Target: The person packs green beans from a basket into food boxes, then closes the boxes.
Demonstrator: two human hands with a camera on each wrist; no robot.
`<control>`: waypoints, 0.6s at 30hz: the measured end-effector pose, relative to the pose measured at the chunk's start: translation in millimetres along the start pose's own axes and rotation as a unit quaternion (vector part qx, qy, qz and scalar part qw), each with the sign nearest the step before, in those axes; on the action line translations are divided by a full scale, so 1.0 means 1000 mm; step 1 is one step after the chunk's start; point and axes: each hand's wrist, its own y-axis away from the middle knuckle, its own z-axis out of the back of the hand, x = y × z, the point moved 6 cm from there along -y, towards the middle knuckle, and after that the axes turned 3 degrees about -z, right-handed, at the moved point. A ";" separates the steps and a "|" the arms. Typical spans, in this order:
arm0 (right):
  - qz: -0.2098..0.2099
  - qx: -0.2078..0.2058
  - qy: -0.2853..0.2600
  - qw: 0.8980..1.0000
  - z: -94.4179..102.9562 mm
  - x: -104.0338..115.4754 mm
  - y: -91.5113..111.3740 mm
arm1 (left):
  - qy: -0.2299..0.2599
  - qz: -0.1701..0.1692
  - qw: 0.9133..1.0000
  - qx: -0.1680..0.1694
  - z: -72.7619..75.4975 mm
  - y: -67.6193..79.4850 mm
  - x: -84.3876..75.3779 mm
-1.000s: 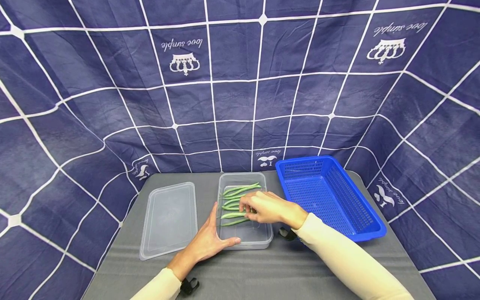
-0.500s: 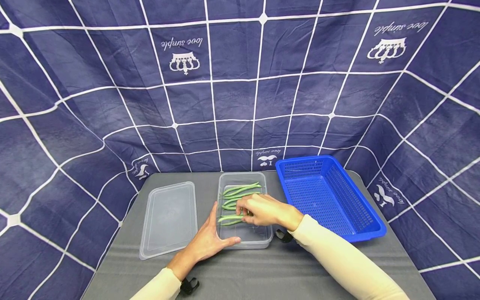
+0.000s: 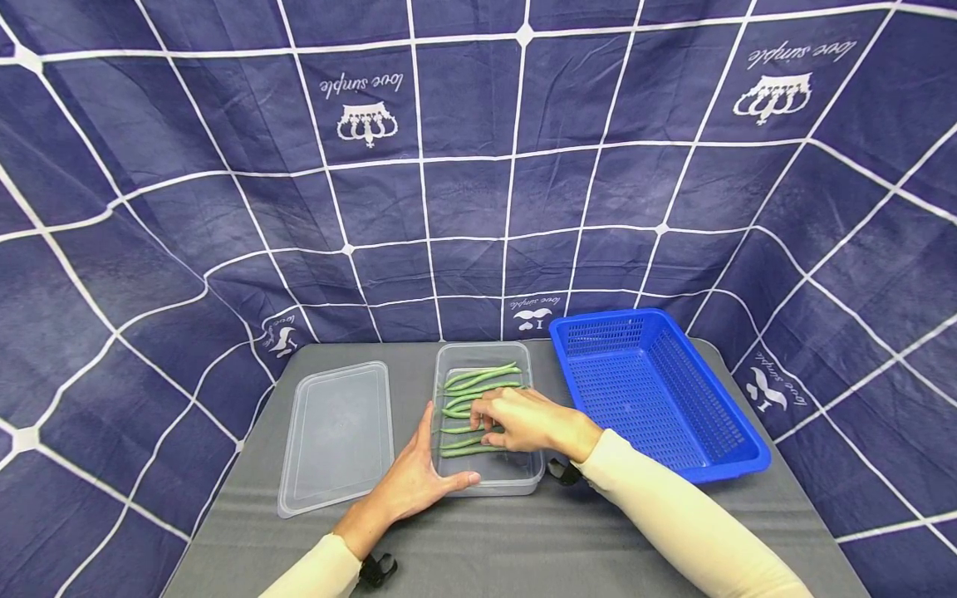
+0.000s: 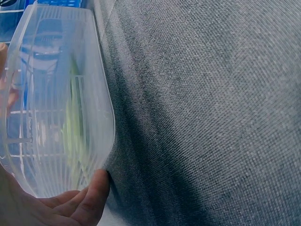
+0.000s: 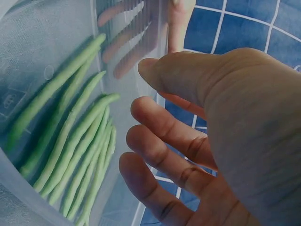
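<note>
A clear plastic container stands mid-table with several green beans lying side by side across its floor. My left hand rests at its near left corner, fingers straight along the side wall and thumb along the front. Through that wall in the right wrist view, the left fingers show. Over the beans is my right hand, hiding some of their right ends in the head view. The right wrist view shows its thumb and fingers apart, loosely bent, with nothing between them, beside the beans.
To the left lies a translucent flat lid on the grey cloth-covered table. A blue perforated basket stands to the right, close to the right forearm. A blue checked cloth hangs around the back and sides.
My right hand has shifted slightly left since a second ago. Beneath its fingers, the nearest beans have moved apart and now lie lower in the container. The left hand stays in place.
</note>
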 end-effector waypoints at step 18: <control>-0.013 -0.024 -0.017 0.999 -0.002 0.009 -0.001 | -0.005 0.006 1.000 0.004 0.000 0.001 -0.002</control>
